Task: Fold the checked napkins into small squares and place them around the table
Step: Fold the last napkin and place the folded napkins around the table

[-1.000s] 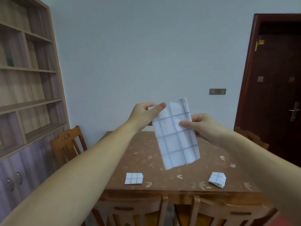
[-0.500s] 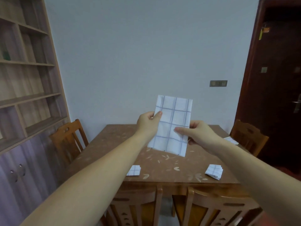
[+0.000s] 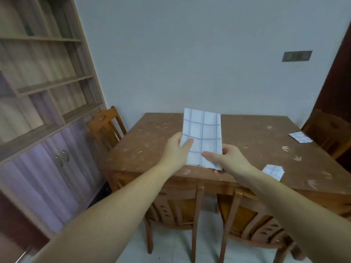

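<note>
A tall wooden shelving unit (image 3: 47, 82) with cupboard doors below fills the left wall, leaving a narrow strip of floor between it and the counter's left edge. The brown counter (image 3: 247, 133) has its far edge against the pale wall. Its far half and left side are bare, patterned surface. Two chairs (image 3: 176, 205) (image 3: 252, 215) are tucked under the near edge. A third chair (image 3: 106, 126) stands at the far-left corner, and a fourth (image 3: 328, 130) is at the right edge in front of a dark door (image 3: 340, 92).

The checked napkin (image 3: 203, 133), folded into a long rectangle, is held upright in the air with its lower end over the near edge, closer to the near-left corner. The left hand (image 3: 173, 150) has a closed grip on the left side, with the thumb on the front and the fingers behind. The right hand (image 3: 229, 158) pinches the lower right corner the same way.

One small folded napkin (image 3: 273, 170) lies just inside the near edge, to the right of the hands. Another folded napkin (image 3: 300, 137) lies at the right edge.

A grey wall plate (image 3: 296, 56) is too blurred for any marking on it to be read.
</note>
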Action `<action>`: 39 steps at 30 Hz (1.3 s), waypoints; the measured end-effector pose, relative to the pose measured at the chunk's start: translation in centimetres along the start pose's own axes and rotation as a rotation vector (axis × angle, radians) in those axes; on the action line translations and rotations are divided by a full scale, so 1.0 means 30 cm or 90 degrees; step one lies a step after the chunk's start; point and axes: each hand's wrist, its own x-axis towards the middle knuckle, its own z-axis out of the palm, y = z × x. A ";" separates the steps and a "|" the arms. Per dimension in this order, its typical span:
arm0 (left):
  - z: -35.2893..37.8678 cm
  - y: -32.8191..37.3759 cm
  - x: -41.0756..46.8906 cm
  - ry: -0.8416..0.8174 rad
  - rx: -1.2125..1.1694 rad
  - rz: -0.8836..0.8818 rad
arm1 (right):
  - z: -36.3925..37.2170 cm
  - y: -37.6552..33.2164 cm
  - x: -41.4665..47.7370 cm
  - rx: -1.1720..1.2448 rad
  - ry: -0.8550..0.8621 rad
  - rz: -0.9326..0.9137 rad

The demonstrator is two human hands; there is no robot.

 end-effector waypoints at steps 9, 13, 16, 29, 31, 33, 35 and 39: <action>-0.415 -0.094 -0.088 0.100 -0.033 -0.058 | 0.400 -0.099 0.046 -0.010 -0.048 -0.022; -0.671 -0.185 -0.159 0.062 -0.062 -0.152 | 0.669 -0.140 0.064 0.002 -0.042 -0.010; -0.859 -0.279 -0.213 0.067 -0.037 -0.150 | 0.886 -0.138 0.083 -0.021 -0.062 0.012; -1.353 -0.565 -0.216 0.142 0.049 -0.204 | 1.445 -0.121 0.284 -0.006 -0.145 0.100; -1.396 -0.614 -0.179 0.143 0.052 -0.217 | 1.494 -0.100 0.347 -0.008 -0.159 0.101; -1.437 -0.663 -0.126 0.144 0.054 -0.228 | 1.537 -0.079 0.424 -0.013 -0.167 0.107; -1.478 -0.707 -0.052 0.139 0.061 -0.228 | 1.575 -0.056 0.520 0.012 -0.188 0.129; -1.558 -0.781 0.174 0.132 0.082 -0.227 | 1.652 -0.037 0.747 0.100 -0.252 0.177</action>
